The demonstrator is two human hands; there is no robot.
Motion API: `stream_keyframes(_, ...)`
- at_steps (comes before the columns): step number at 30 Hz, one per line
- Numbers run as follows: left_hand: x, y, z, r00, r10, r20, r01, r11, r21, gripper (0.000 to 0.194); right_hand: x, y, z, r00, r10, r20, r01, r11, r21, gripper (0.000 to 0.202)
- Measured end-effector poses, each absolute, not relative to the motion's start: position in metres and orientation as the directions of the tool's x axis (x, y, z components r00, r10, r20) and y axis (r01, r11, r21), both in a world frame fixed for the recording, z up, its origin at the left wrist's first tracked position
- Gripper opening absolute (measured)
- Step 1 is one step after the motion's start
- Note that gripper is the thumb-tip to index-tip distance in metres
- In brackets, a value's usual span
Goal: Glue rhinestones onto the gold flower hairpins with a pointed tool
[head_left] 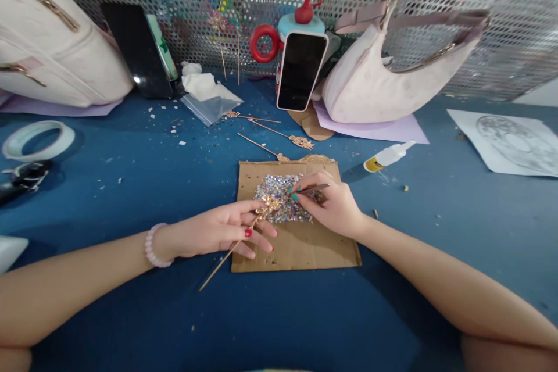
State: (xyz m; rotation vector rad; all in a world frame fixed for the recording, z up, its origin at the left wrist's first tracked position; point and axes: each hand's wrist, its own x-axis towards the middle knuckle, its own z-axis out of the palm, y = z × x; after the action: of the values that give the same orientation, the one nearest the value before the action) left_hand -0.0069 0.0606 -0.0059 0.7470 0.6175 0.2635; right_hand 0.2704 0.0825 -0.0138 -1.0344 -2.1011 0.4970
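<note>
Between the fingers of my left hand [222, 228] is a gold hairpin [225, 257], its long stick slanting down toward me and its ornate flower head above the cardboard. My right hand [333, 204] pinches tweezers [313, 188], with the tips hidden behind the fingers, over a patch of small glittering rhinestones [279, 185]. These lie spread on a flat piece of cardboard [314, 250]. The hairpin's head sits at the left part of the rhinestones, close to my right fingertips. Whether the tweezers grip a stone is too small to tell.
Several more gold hairpins [300, 142] lie behind the cardboard. A glue bottle [387, 157] lies at right, a tape roll [38, 140] at left. Along the mesh back wall stand a white phone [302, 72], a dark phone [137, 49], a cup [300, 23] and a white handbag [392, 90].
</note>
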Motion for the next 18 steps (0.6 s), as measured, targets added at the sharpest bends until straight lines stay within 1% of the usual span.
stream_keyframes(5,-0.0074,0.06,-0.0066,0.807,0.428,-0.406,-0.029,0.715,0.698,0.047,0.2701,0.081,-0.0117,-0.415,0.802,0.43,0.52,0.597,-0.611,0.005)
stream_keyframes(10,-0.0064,0.0615,-0.0072,0.807,0.432,-0.402,-0.048,0.728,0.684,0.049,0.2709,0.0807,-0.0111,-0.397,0.829,0.394,0.534,0.558,-0.636,0.007)
stream_keyframes(18,-0.0063,0.0628,-0.0117,0.811,0.428,-0.399,-0.065,0.743,0.666,0.045,0.2713,0.0812,-0.0136,-0.39,0.836,0.386,0.524,0.546,-0.653,0.006)
